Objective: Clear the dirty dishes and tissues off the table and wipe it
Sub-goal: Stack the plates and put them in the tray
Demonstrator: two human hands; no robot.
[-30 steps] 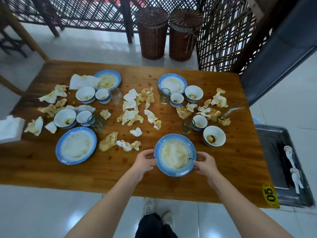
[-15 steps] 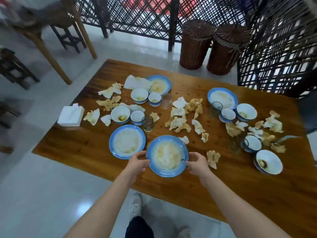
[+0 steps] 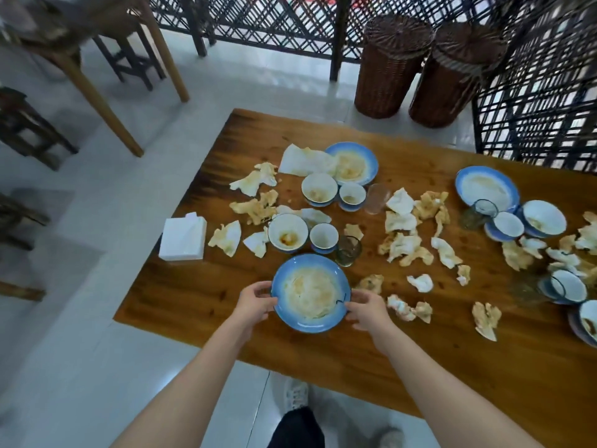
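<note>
While dirty tissues [image 3: 405,245] litter the wooden table [image 3: 323,357], both hands grip one blue-rimmed plate [image 3: 310,292]. Left hand [image 3: 255,300] clasps its left rim; right hand [image 3: 366,310] its right.

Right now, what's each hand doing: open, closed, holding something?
Left hand: closed on the left rim of the blue plate.
Right hand: closed on the same plate's right rim.

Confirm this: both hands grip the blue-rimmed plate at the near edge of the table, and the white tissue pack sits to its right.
One detail is wrong. Both hands, left hand and right hand, do grip the blue-rimmed plate, but the head view shows the white tissue pack to its left, near the table's left end.
</note>
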